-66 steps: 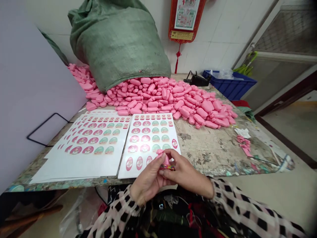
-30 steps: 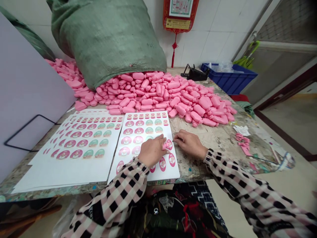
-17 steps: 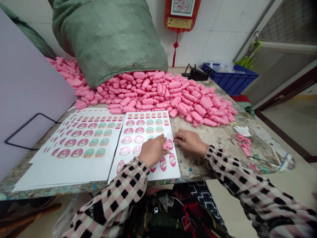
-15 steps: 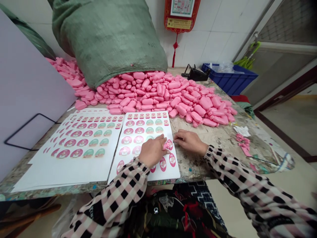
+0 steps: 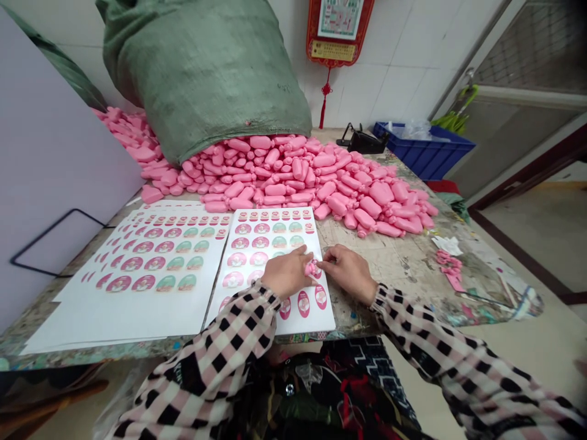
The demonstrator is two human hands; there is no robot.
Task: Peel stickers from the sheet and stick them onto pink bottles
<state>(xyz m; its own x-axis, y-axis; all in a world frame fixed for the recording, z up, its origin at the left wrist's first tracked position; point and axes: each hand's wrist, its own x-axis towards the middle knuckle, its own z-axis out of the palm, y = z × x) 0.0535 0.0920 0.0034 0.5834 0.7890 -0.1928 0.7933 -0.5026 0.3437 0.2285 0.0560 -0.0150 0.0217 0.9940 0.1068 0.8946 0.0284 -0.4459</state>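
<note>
My left hand (image 5: 287, 273) rests on a sheet of stickers (image 5: 253, 227), its fingers closed around a small pink bottle-shaped plastic piece (image 5: 310, 269). Most of that piece is hidden under the hand; its narrow end points right. My right hand (image 5: 351, 273) comes in from the right with thumb and forefinger pinched at the edge of an oval pink sticker (image 5: 317, 269), right beside the piece. How far the sticker is lifted is too small to see. More oval stickers (image 5: 303, 304) lie in the row below on the sheet.
A large heap of pink pieces (image 5: 275, 189) spills from a green sack (image 5: 211, 79) at the back. Fanned sticker sheets (image 5: 114, 318) lie left. A black stand (image 5: 367, 142), a blue bin (image 5: 424, 153), white scrap (image 5: 447, 245) and pink scraps (image 5: 452, 269) are on the right.
Earlier both hands held a pink piece together near my body. They then moved to the sheet's right side, and my right fingers have since shifted slightly left onto the oval sticker.
</note>
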